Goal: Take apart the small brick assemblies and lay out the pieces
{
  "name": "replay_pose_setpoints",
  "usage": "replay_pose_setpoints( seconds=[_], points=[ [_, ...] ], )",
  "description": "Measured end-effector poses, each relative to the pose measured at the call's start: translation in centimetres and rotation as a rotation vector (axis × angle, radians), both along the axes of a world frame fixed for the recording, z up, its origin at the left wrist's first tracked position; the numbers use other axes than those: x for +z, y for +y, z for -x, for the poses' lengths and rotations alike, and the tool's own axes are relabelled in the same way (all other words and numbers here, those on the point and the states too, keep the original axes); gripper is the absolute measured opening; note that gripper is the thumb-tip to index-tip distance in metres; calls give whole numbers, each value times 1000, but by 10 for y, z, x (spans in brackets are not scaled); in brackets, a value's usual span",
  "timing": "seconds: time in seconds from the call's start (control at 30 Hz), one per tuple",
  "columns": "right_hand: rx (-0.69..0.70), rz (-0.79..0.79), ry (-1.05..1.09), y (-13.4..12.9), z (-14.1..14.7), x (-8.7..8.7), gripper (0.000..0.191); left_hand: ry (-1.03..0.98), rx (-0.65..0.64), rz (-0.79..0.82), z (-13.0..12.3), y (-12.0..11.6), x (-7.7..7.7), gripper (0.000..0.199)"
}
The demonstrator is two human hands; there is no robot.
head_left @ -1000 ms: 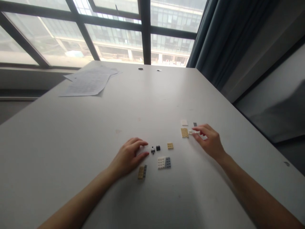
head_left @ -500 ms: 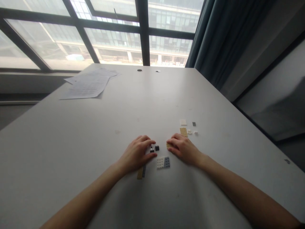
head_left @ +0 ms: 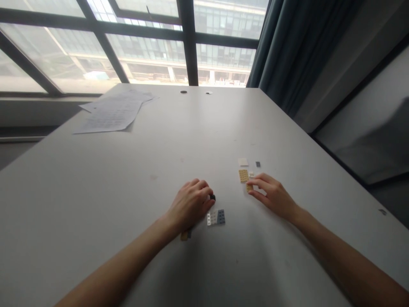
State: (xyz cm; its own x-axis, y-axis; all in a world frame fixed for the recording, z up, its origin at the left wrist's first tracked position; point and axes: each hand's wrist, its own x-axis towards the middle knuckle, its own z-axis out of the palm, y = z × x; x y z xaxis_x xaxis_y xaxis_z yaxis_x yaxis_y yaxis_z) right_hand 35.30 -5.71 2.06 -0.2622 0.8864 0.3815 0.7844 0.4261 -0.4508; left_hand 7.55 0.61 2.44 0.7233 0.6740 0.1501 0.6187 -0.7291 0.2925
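Small tan plate (head_left: 249, 187): seen at the fingertips of the right hand (head_left: 271, 192), right of centre on the white tabletop (head_left: 153, 149). At far left, saw papers (head_left: 108, 113) overlapping near the back edge. Nearer, found a tan strip (head_left: 184, 236) and a grey strip (head_left: 189, 234) side by side, partly covered by the left hand (head_left: 191, 202). Noted a narrow left grip, fingertips curled about a black brick (head_left: 212, 198); could not tell whether held or only touched. Just below, found a white-and-grey studded plate (head_left: 216, 217) lying flat. Further right, saw a white tile (head_left: 243, 162) behind a larger tan plate (head_left: 243, 175). Just beside the latter's near corner, saw the small tan plate pinched narrowly between thumb and fingers; could not tell whether lifted. Behind, noticed a white piece (head_left: 252, 174), then a dark grey piece (head_left: 257, 163).
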Motion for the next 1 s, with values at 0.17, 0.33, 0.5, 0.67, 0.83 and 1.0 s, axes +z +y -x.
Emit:
replay_pose_setpoints(
  seconds=[0.17, 0.33, 0.5, 0.67, 0.83, 1.0],
  points=[
    [-160, 32, 43, -5, -31, 5, 19, -26, -83, -41, -27, -1, 11, 15],
    [-133, 160, -47, -8, -38, 1, 13, 48, -136, -41, -63, -4, 14, 15],
    [-101, 157, -127, -8, -38, -9, 13, 87, -154, -7, -88, -5, 6, 11],
    [-64, 156, -93, -6, -30, -13, 13, 74, -119, 20, -101, -2, -1, 12],
    [-61, 158, -53, -5, -21, -13, 12, 53, -93, 26, -106, 1, -3, 12],
    [-73, 169, -29, -4, -20, -11, 13, 33, -80, 32, -106, 0, -3, 13]
  ],
)
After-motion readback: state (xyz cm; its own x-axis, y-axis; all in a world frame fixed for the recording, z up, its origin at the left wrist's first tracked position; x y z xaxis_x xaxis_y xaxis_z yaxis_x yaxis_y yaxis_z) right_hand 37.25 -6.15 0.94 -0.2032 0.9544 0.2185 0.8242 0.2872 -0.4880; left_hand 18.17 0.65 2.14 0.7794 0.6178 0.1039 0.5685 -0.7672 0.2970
